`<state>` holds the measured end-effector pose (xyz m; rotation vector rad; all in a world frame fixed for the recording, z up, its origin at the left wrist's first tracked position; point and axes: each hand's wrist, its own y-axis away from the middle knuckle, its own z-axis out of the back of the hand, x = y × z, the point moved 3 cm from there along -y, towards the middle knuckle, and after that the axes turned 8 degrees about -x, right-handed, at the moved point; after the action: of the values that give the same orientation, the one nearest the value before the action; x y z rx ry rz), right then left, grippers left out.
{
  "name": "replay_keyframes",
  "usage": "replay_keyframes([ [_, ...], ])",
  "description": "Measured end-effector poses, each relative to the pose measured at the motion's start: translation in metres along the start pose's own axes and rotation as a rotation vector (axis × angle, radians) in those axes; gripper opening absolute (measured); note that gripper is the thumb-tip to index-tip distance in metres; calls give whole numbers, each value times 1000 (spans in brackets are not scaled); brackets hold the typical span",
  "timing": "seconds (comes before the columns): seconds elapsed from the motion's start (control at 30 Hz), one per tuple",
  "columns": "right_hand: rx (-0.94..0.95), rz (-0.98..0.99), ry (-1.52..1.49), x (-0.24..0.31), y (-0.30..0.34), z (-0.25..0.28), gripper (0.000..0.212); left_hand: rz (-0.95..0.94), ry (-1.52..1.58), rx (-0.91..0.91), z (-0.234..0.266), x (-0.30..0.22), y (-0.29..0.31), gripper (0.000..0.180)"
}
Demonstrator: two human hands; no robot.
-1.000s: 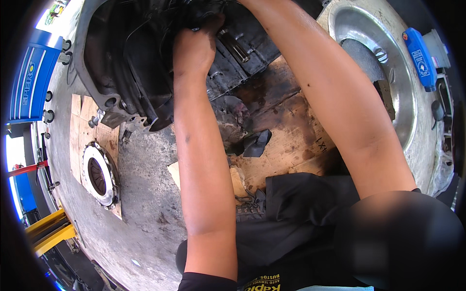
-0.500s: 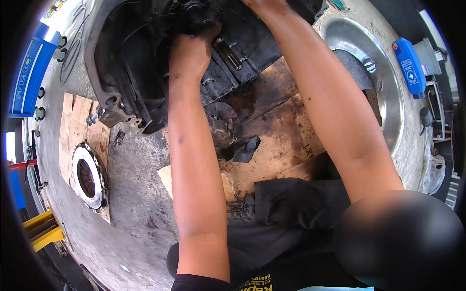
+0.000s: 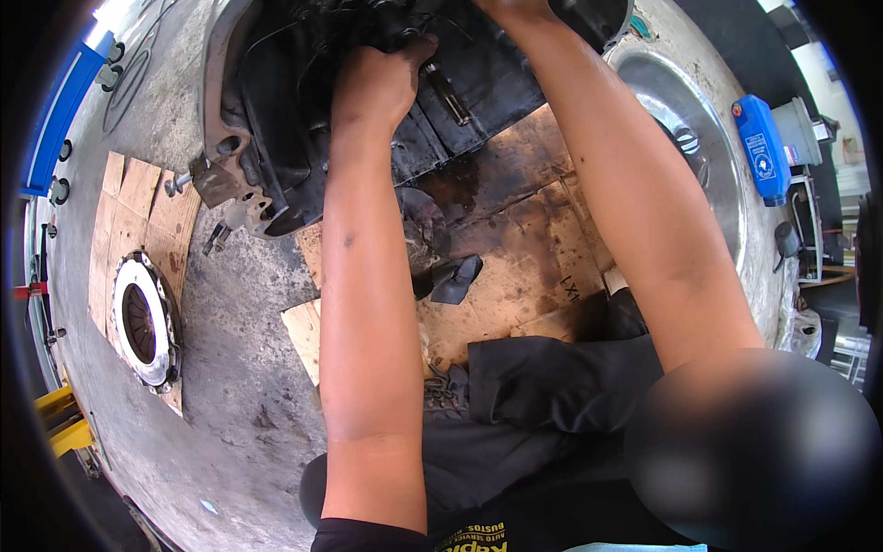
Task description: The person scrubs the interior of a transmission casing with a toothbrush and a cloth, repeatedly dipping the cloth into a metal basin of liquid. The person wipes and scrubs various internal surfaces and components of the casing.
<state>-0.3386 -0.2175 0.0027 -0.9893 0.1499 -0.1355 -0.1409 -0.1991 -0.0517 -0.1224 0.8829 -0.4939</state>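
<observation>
A large, dark, greasy bell housing (image 3: 219,97) with a pale metal rim fills the upper middle, its hollow side facing me. My left hand (image 3: 379,87) reaches into it, fingers curled closed near the central shaft; what they grip is hidden in shadow. A shiny cylindrical rod (image 3: 448,95) lies just right of that hand. My right hand (image 3: 517,9) is at the housing's upper right, its fingers cut off by the picture's top edge. Below the housing, a round greasy part (image 3: 423,230) is partly behind my left forearm, beside a black scrap (image 3: 457,279).
Oil-stained cardboard (image 3: 524,248) covers the floor before me. Left, a clutch pressure plate (image 3: 167,336) lies on another cardboard piece (image 3: 138,216). Right stand a round metal basin (image 3: 731,175) and a blue jug (image 3: 763,152). A blue wheeled cabinet (image 3: 64,120) stands far left.
The view has shifted slightly. The housing's upper left rim is farther right, away from the hose on the floor, and my left hand has moved slightly right with it.
</observation>
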Motion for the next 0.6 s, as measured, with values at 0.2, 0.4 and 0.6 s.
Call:
replay_keyframes([
  [0.2,-46,93,86,-9,8,-21,28,-207,-181,-1,-5,4,-3,27],
  [0.4,-473,133,-293,26,-17,-48,33,41,43,36,2,-1,0,29],
  [0.6,315,-227,-96,0,9,46,32,93,37,71,5,0,0,30],
])
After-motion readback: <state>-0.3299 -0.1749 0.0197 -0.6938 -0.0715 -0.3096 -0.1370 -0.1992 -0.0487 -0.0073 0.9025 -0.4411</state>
